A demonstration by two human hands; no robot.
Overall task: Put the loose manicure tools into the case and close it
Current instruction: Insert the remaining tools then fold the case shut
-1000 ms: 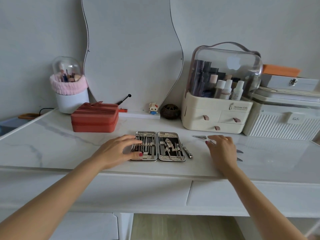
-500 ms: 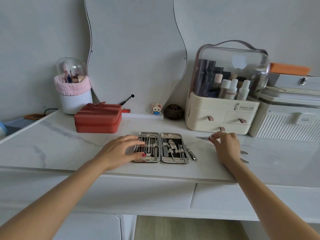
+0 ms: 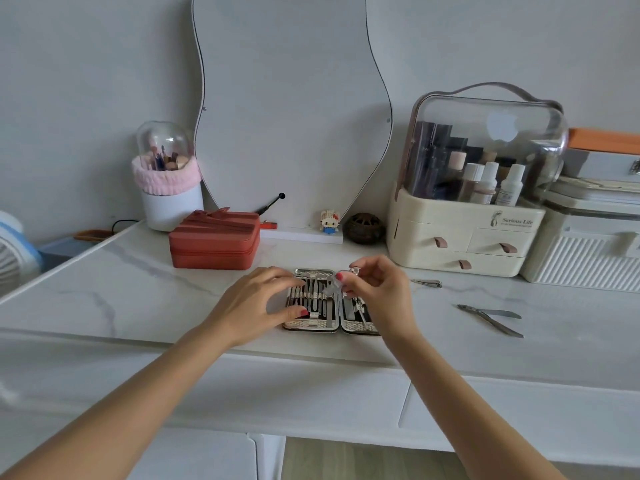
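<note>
Right hand pinches a small metal tool above the open case; left hand, fingers relaxed, rests at the case's nine o'clock edge.

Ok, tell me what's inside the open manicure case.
The manicure case holds rows of metal tools in both halves. The left hand and right hand, which pinches a small tool, cover parts of it.

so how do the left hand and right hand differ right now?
The left hand lies with loosely spread fingers on the left half of the open manicure case; the right hand is raised over the right half. The left hand holds nothing; the right hand pinches a small metal tool between its fingertips. Both are over the case, and both show red nail polish.
</note>
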